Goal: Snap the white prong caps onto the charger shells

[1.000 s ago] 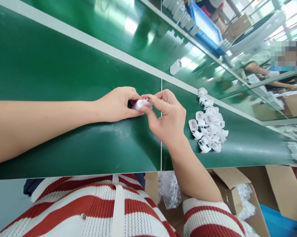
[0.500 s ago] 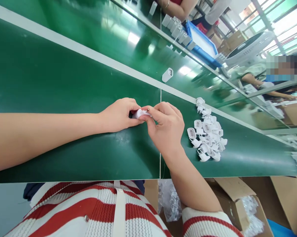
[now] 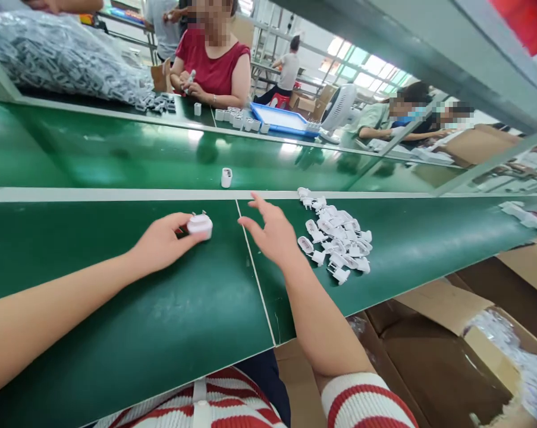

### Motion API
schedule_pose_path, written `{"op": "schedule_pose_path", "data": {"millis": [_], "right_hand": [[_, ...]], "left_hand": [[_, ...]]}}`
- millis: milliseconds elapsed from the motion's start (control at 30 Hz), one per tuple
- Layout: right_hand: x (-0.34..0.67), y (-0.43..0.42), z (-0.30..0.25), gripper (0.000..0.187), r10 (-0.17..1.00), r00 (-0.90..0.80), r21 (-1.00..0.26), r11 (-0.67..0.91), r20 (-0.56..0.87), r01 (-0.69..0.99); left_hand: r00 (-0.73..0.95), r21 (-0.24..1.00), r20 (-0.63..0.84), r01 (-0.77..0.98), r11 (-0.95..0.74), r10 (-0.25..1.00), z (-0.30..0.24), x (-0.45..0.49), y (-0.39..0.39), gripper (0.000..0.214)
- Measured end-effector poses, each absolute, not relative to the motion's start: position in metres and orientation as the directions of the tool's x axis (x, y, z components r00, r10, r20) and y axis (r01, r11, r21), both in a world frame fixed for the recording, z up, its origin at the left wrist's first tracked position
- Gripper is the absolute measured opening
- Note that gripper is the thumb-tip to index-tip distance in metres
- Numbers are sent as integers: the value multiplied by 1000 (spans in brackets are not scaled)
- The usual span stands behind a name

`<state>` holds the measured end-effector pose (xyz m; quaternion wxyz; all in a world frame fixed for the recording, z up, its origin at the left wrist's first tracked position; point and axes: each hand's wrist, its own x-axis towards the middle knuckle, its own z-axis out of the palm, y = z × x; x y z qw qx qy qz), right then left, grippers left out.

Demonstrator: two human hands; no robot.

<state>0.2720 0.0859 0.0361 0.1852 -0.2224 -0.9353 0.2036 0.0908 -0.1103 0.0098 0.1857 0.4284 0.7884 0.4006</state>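
Observation:
My left hand point(image 3: 163, 245) pinches a white plug adapter point(image 3: 200, 226), whose two metal pins point up and away from me. Apart from it, my right hand point(image 3: 272, 229) reaches forward over the green table with fingers spread and nothing in them. A heap of white plug pieces point(image 3: 338, 232) lies just to the right of that hand. Beyond my hands, a white adapter housing point(image 3: 226, 177) stands upright on the green strip past the pale divider.
Across the line sits a person in a red top point(image 3: 214, 65), near several white housings point(image 3: 236, 119) and a blue tray point(image 3: 281, 119). A large bag of small parts point(image 3: 67, 59) lies far left. Cardboard boxes point(image 3: 446, 303) stand below the table's right edge.
My hands have parted; the right has let go of the white piece, opened and reached forward. The left keeps hold of it. The view has tilted up, showing more of the far side.

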Motion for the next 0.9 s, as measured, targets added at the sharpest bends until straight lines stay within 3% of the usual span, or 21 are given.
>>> {"op": "schedule_pose_path", "data": {"millis": [100,200,267,400,467,533,567,633,700,733,833,900], "right_hand": [[282,138,36,67,803,-567,-171,594,181,786],[290,172,28,73,965,-260,-67,261,27,963],[292,182,23,68,978,-201,-75,197,-52,978],[293,185,19,47,944,-324,-125,314,-68,941],[293,184,18,47,926,-374,-154,363,-53,919],[292,185,17,49,919,-392,-189,381,-27,905],[292,185,17,51,918,-397,-209,387,-6,898],[292,187,15,52,912,-408,-251,407,49,878],[293,188,13,47,898,-427,-299,439,108,847],[294,189,11,43,887,-441,-326,460,136,826],[294,190,8,32,848,-480,-415,529,224,740],[291,189,9,34,826,-484,-478,563,291,674]], "left_hand": [[-712,713,148,558,425,687,14,31,-94,51],[-826,641,209,519,565,523,16,-35,-86,49],[-880,614,199,455,645,431,17,-69,-86,49],[-946,604,176,323,729,274,16,-98,-87,47],[-967,614,198,249,749,160,13,-94,-81,62],[-944,617,322,263,742,68,10,-79,-68,81],[-915,603,394,327,728,84,8,-69,-59,84],[-842,547,470,514,661,265,5,-45,-36,79],[-768,522,404,639,565,496,0,-22,-9,74],[-753,530,354,650,545,555,-3,-13,5,79],[-787,565,235,588,578,571,-9,0,40,84],[-803,585,183,553,594,567,-8,0,51,64]]}}
